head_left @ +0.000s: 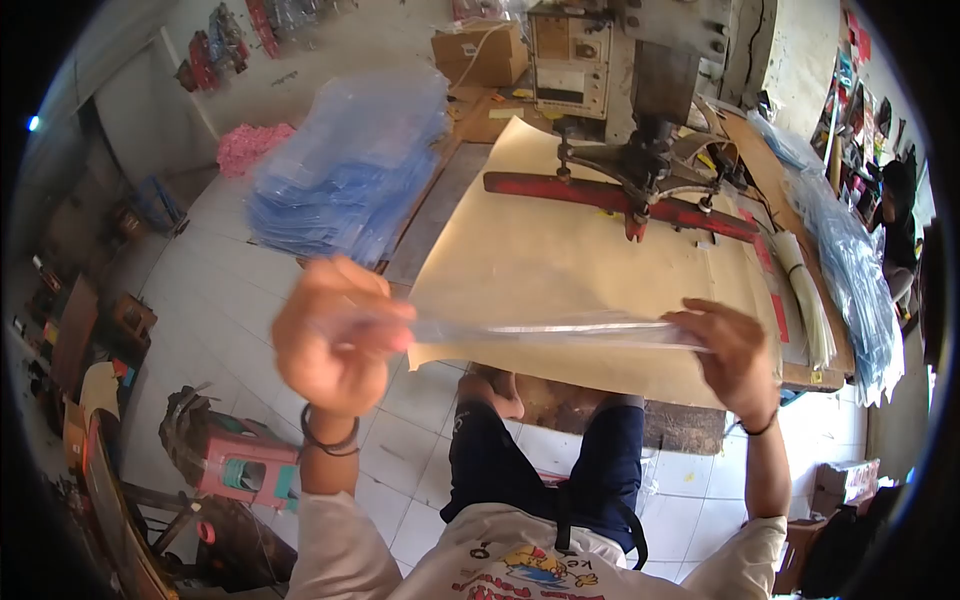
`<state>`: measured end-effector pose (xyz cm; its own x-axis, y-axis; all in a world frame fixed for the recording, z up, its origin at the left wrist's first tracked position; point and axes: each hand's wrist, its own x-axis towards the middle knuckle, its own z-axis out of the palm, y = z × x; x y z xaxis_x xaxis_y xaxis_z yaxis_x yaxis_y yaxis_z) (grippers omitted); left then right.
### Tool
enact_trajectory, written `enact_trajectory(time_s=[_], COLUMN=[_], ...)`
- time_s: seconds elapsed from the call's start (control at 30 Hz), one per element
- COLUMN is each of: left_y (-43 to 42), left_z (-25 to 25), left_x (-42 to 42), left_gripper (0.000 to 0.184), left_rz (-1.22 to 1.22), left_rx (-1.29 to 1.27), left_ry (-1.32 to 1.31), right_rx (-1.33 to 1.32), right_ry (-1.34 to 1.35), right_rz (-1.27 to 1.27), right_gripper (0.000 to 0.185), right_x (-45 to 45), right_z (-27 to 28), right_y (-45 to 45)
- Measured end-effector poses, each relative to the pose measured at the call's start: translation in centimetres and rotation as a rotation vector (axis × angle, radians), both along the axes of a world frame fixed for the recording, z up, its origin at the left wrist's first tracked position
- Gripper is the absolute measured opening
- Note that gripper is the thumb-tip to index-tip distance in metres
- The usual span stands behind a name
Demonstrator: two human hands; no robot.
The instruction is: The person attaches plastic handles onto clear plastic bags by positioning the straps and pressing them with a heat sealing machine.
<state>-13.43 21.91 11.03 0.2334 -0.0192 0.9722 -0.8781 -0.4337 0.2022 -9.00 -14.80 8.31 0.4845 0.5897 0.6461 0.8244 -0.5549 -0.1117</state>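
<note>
A clear plastic sheet [560,332] is stretched between my two hands, above the front part of a tan sheet [500,250] on the work table. My left hand [340,335], blurred by motion, pinches the plastic's left end. At the right end, my right hand [725,350] has its fingers closed on the same plastic. Beyond both hands, a machine with a red bar [600,203] stands over the tan sheet. The bar does not touch either hand.
Stacked bluish plastic sheets [340,170] lie at the back left, beside a pink heap [250,148]. More plastic [850,260] hangs over the right edge, near a pale roll [803,300]. A pink stool [245,460] stands on the floor at left.
</note>
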Motion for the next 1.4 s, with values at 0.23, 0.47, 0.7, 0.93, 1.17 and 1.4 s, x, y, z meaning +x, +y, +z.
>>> enact_trajectory(time_s=[0.23, 0.47, 0.7, 0.93, 1.17, 1.4], left_y=[-0.6, 1.3, 1.6, 0.0, -1.8, 0.0], left_z=[9.9, 1.9, -13.0, -14.8, -12.1, -12.8], left_x=[1.8, 8.6, 17.6, 17.3, 15.8, 18.1], left_gripper=[0.029, 0.034, 0.035, 0.026, 0.052, 0.053], left_rz=[0.119, -0.037, 0.079, 0.457, 0.300, -0.035], left_rx=[-0.082, 0.041, 0.213, 0.490, 0.903, 1.100], left_ry=[0.239, 0.782, 0.765, 0.736, 0.355, 0.701], right_rx=[0.108, -0.066, -0.191, -0.148, -0.045, -0.220], right_ry=[0.428, 0.885, 1.086, 1.313, 1.203, 0.808], right_rz=[0.095, 0.070, 0.040, 0.011, -0.104, -0.214], right_gripper=[0.025, 0.032, 0.032, 0.029, 0.035, 0.050], right_x=[0.3, 7.8, 15.0, 17.1, 15.5, 14.1], right_z=[11.1, 8.1, -3.9, -6.7, -5.6, -5.3], right_y=[-0.2, -1.9, -1.5, -1.2, -0.4, -0.3])
